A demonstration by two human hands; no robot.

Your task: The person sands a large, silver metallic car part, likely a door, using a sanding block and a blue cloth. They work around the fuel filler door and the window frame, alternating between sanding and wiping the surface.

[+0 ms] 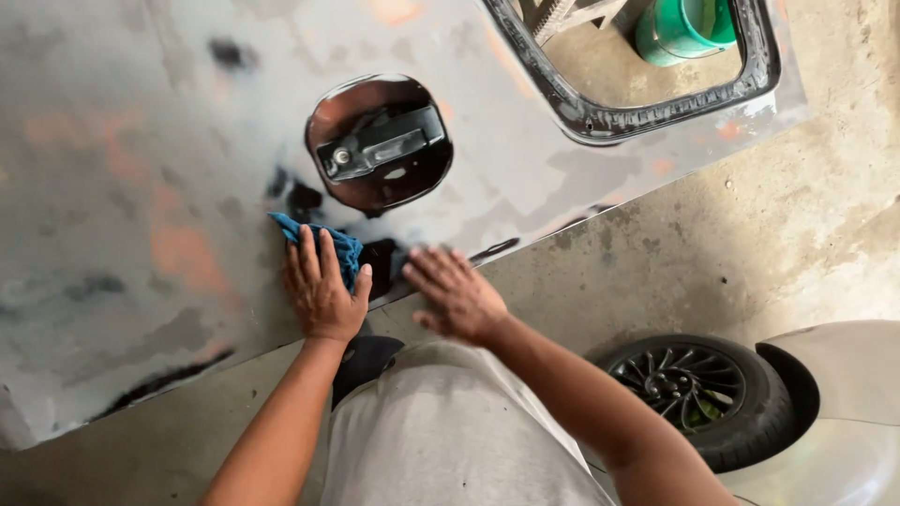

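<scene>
From the head view, a sanded grey car door panel [141, 169], blotched with orange and black patches, lies flat and fills the far left of the scene. Its black recessed door handle [380, 142] sits just beyond the hands, and the black-rimmed window opening [600, 117] lies at the far right, with a green bucket [682, 28] showing through it on the concrete floor [750, 225].

The left hand [322, 286] lies palm down, fingers spread, pressing a blue cloth [328, 244] flat against the panel near its near edge; the cloth pokes out beyond the fingertips, just near of the handle recess. The right hand [455, 292] is open and flat, fingers together, resting on the panel's near edge just right of the left hand, holding nothing.

At the near right, a black car wheel [698, 394] stands under a pale fender [844, 375], well apart from the hands
</scene>
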